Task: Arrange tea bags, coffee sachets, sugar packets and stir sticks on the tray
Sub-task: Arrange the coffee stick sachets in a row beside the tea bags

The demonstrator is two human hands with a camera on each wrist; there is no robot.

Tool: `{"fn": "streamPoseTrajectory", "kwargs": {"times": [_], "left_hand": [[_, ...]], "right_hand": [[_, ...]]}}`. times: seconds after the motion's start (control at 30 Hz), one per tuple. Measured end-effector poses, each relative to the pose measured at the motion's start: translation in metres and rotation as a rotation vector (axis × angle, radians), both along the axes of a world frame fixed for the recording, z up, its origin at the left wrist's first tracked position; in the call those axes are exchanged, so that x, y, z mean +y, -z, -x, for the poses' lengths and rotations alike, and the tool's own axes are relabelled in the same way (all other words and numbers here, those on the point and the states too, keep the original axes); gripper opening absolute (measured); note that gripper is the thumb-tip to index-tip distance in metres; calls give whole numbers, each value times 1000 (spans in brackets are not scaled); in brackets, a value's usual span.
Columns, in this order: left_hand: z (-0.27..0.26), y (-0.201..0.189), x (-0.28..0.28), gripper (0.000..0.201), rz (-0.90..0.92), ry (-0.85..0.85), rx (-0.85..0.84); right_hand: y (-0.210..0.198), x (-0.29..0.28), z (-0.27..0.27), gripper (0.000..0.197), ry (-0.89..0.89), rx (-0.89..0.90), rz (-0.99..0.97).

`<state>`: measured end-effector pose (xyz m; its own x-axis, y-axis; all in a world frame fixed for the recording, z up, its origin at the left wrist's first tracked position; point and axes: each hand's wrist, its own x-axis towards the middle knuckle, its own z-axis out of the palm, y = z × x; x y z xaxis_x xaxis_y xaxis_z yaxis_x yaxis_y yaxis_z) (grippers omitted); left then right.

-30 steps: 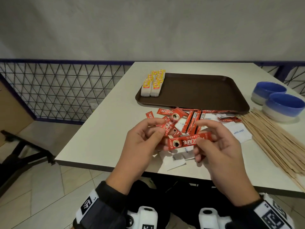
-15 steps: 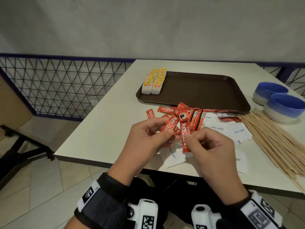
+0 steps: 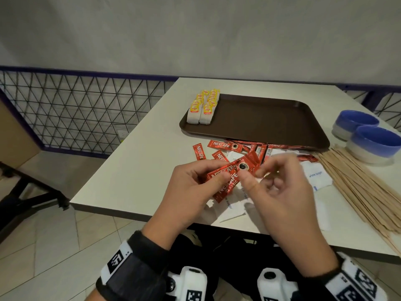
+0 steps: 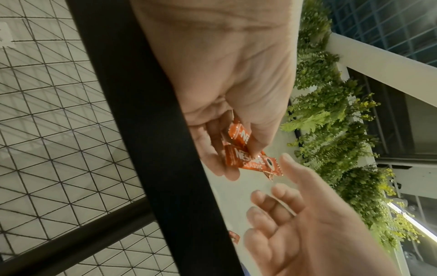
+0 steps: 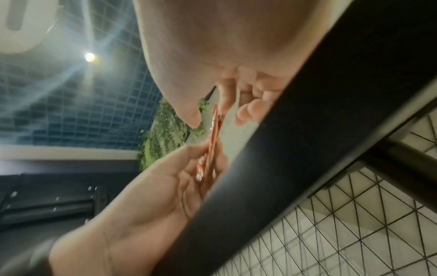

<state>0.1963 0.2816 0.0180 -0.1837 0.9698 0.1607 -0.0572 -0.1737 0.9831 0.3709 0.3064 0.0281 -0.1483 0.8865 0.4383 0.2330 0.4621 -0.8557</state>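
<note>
Head view: over the table's near edge, the left hand now pinches a small fan of red coffee sachets between thumb and fingers, after the right hand passed over the sachet it was holding half a second ago; the right hand's fingers have come apart, loosely curled and holding nothing, just off the bundle's 3 o'clock end, suggesting the gathering step is under way and no coffee has reached the brown tray, which lies at 12 o'clock from the hands; the sachets read "NESCAFE CLASSIC", as do loose sachets on the table; tea bags with yellow tags, lettering too small to read, stand in rows at the tray's 9 o'clock edge; white sugar packets printed "white sugar" lie at 3 o'clock of the hands, stir sticks beyond them, two blue bowls at 2 o'clock. Left wrist view: thumb and fingers clamp two sachets, "NESCAFE CLASSIC" partly covered; the other hand hangs spread at 5 o'clock. Right wrist view: sachets show edge-on, held by the left hand; nothing legible
</note>
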Motion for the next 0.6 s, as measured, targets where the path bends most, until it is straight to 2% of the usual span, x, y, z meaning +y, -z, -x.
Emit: {"fn": "streamPoseTrajectory", "kwargs": {"times": [0.07, 0.13, 0.2, 0.33, 0.6], "left_hand": [[0, 0, -1, 21, -3, 11, 77], [-1, 0, -3, 22, 0, 27, 115], [-1, -1, -3, 30, -7, 36, 85], [2, -2, -4, 49, 4, 48, -10], [2, -1, -4, 38, -38, -3, 29]], "right_hand": [[-10, 5, -5, 36, -49, 73, 89], [-17, 11, -7, 34, -112, -33, 117], [-21, 15, -8, 26, -146, -87, 122], [-21, 17, -9, 22, -124, 8, 174], [-21, 19, -12, 19, -161, -25, 217]]}}
